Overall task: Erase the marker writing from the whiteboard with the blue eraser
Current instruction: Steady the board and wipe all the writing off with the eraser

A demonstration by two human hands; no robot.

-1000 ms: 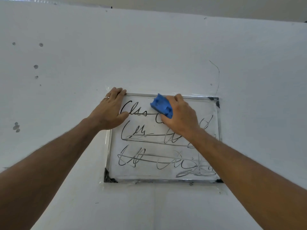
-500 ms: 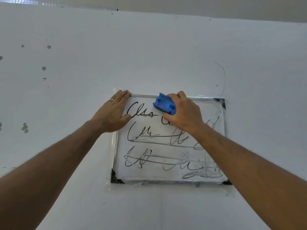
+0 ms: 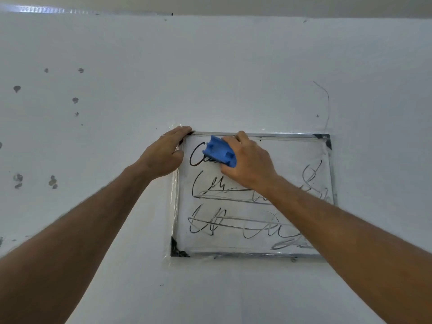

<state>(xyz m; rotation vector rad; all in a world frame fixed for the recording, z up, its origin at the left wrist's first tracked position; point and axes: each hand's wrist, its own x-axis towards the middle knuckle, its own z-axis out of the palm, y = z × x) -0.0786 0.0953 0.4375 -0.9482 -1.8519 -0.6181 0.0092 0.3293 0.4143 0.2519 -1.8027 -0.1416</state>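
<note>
- Where my forearms enter from the bottom edge, both run up to the whiteboard fixed on the white wall.
- Right hand: closed around the blue eraser, pressed on the top line of marker writing near the board's upper left corner, long axis slanting down to the right.
- Left hand: open, flat on that corner, just left of the eraser.
- I judge the remaining ink lies below and right of the eraser.
- Beyond: scuffed wall.
</note>
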